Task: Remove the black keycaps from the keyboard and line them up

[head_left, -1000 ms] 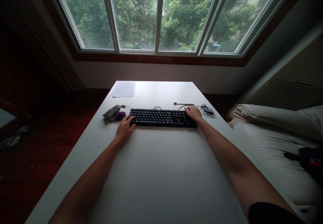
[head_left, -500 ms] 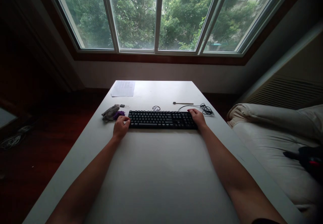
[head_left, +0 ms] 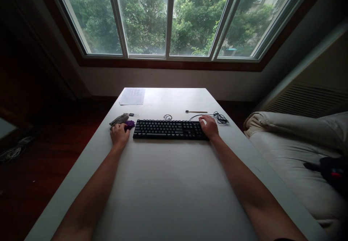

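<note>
A black keyboard (head_left: 168, 129) lies across the white table (head_left: 174, 190). My right hand (head_left: 208, 126) lies over its right end, fingers curved around the far corner. My left hand (head_left: 119, 133) is off the keyboard's left end, with its fingers curled and their tips hidden. It touches a small purple thing (head_left: 130, 124) next to a crumpled grey cloth (head_left: 119, 119). Whether the left hand grips anything does not show.
Behind the keyboard lie a black cable bundle (head_left: 220, 117), a thin stick (head_left: 196, 111), a small ring (head_left: 168, 117) and a small metal item (head_left: 132, 114). A printed sheet (head_left: 132, 96) sits at the far left corner. A cushioned seat (head_left: 293, 150) stands at the right.
The keyboard has slid a little to the left with my right hand on its end. My left hand left the keyboard's left edge and moved left to the purple thing.
</note>
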`<state>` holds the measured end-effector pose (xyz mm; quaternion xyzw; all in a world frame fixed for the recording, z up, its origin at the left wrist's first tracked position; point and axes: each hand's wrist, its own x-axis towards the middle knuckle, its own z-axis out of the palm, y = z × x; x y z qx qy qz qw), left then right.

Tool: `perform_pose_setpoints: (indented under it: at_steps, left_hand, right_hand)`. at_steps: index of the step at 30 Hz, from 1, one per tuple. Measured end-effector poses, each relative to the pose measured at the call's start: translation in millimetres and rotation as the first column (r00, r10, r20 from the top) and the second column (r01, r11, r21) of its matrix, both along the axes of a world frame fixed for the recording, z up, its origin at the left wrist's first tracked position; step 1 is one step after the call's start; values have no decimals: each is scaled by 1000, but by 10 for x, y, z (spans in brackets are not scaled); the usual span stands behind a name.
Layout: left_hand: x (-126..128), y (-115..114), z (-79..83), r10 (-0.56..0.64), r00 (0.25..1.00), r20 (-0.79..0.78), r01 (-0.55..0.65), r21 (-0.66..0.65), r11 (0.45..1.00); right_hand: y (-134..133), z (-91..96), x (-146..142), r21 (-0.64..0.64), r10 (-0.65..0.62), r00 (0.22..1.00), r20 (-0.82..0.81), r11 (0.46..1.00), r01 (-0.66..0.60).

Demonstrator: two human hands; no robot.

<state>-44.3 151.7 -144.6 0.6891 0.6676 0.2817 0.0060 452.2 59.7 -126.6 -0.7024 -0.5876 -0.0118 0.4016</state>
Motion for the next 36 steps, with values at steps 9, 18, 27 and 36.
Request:
perform_pose_setpoints:
  at_steps: [9,18,27,36]
  left_hand:
    - [127,-146,167,-183,938,294,147,141,979]
    - [413,-451,263,-530,822,207,450,332,829]
    - [298,-364,219,-469,818,332,351,359,865]
    - [200,-74,-34,-257,878,403,226,124,966]
  right_hand:
    - [-141,281,-1210,86,458,883,106,880,-467]
    - [72,291,-2356,64,680,727,90,725,-686]
    - [511,96,-2740,-2,669,739,-77,741,-671]
    - [900,357,-2864,-118,479,877,30,873,-473]
